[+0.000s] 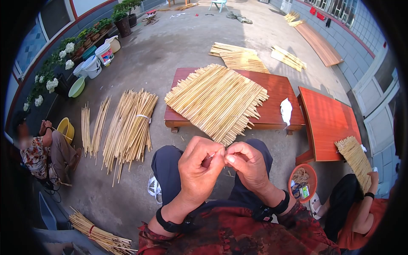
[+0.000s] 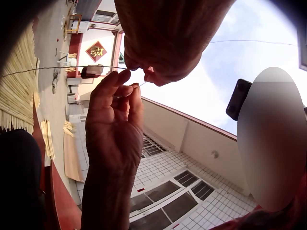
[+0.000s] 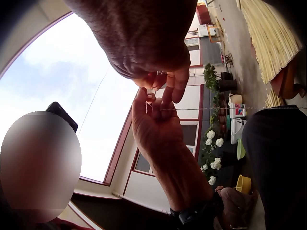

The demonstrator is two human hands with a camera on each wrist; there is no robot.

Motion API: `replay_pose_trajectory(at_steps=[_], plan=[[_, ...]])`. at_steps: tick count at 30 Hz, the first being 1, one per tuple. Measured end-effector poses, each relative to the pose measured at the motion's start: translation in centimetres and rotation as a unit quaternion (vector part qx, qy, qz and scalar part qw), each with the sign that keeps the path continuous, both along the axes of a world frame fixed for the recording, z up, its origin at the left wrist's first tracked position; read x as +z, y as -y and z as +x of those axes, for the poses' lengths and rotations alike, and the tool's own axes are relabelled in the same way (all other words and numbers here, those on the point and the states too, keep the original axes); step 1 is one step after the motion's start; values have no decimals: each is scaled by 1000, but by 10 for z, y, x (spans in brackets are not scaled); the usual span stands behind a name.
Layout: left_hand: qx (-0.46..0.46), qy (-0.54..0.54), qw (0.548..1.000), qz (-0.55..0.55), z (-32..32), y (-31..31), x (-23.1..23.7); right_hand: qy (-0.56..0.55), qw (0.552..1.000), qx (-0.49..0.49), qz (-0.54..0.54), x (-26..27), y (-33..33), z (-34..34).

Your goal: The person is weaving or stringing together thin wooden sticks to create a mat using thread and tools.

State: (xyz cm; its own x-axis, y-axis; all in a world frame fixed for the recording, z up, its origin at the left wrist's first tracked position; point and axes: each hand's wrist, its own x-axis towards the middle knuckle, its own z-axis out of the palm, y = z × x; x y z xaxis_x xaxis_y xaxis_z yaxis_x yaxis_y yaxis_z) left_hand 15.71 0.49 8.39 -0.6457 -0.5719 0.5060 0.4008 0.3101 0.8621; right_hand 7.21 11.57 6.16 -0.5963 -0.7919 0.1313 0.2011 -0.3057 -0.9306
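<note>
My left hand (image 1: 198, 168) and right hand (image 1: 246, 165) meet fingertip to fingertip above my knees, in front of a mat of straw-coloured stalks (image 1: 216, 100). Both pinch a thin string (image 2: 48, 67), which stretches from the fingertips down towards the mat in the left wrist view. The string (image 3: 216, 109) shows in the right wrist view too. Its end between the fingers is mostly hidden. The mat lies askew on a low red table (image 1: 276, 89), one corner pointing at my hands.
Loose stalk bundles (image 1: 131, 123) lie on the ground at left, another bundle (image 1: 100, 231) at lower left. A second red table (image 1: 333, 123) stands right, above an orange basin (image 1: 312, 174). One person (image 1: 38, 157) sits at left; another (image 1: 365, 216) at right holds a smaller mat (image 1: 355, 159).
</note>
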Motion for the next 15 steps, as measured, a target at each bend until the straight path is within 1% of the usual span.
replay_pose_trajectory(at_steps=[5,11,15], plan=[[11,-1,1000,-19,-1,0,1,3,1000,4,15,0,0,-2],[3,6,1000,-2,-2,0,-1,12,1000,2,-7,-1,0,-1],[3,12,1000,-11,-1,0,-1,11,1000,5,-12,-1,0,-1]])
